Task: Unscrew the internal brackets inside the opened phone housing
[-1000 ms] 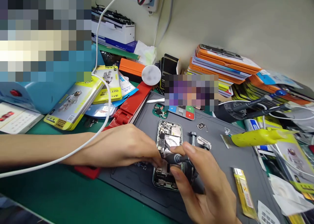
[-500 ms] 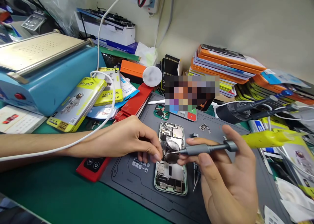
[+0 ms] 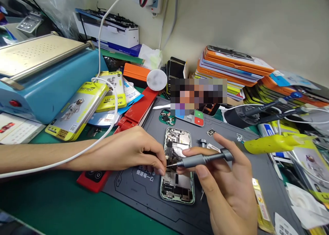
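An opened smartphone [image 3: 177, 178] lies on the dark grey work mat [image 3: 136, 202], its inner boards and metal plates exposed. My right hand [image 3: 228, 187] holds a grey precision screwdriver [image 3: 194, 160] almost level, fingers around its knurled handle. The thin tip points left and reaches the fingertips of my left hand at the phone's left edge. My left hand [image 3: 136, 149] is closed in a pinch there; whatever is between thumb and finger is too small or hidden to make out. Part of the phone's middle is covered by the screwdriver and right fingers.
Small parts [image 3: 211, 132] and another screwdriver [image 3: 203, 142] lie beyond my right hand. A yellow bottle [image 3: 267, 145] is at the right, near a black tool holder [image 3: 238, 117]. A white cable [image 3: 84, 147] crosses over my left forearm. Battery boxes [image 3: 77, 106] and a blue heating machine [image 3: 51, 87] stand left.
My right hand has moved left and slightly down, bringing the screwdriver tip from over the phone's middle to my left fingertips. The left hand has barely moved. The view has shifted slightly.
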Demonstrator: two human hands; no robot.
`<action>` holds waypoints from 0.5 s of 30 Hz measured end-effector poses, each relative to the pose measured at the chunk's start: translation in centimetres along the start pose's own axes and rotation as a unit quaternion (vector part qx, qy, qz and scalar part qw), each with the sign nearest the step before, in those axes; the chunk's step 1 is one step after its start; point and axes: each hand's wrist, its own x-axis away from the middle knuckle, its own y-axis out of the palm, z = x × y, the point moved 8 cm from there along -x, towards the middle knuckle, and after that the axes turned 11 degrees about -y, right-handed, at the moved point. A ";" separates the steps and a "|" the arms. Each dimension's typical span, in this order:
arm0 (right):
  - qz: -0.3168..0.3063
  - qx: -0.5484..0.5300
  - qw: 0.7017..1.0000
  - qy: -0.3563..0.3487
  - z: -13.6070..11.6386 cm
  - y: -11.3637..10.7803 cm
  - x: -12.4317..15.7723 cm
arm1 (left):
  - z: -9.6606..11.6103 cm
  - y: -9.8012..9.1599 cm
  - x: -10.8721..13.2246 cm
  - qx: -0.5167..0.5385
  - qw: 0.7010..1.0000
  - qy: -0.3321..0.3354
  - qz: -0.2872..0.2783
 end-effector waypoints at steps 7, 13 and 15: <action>-0.004 -0.043 0.999 0.013 0.3 -0.2 -0.4 | 1.5 -0.5 0.5 0.013 0.999 0.048 0.016; -0.011 -0.029 1.000 0.000 0.1 -0.2 -0.3 | 1.5 -0.5 0.4 0.023 0.998 0.051 0.015; -0.012 -0.022 1.000 0.003 0.1 -0.1 -0.2 | 1.3 -0.4 0.4 0.024 0.998 0.049 0.014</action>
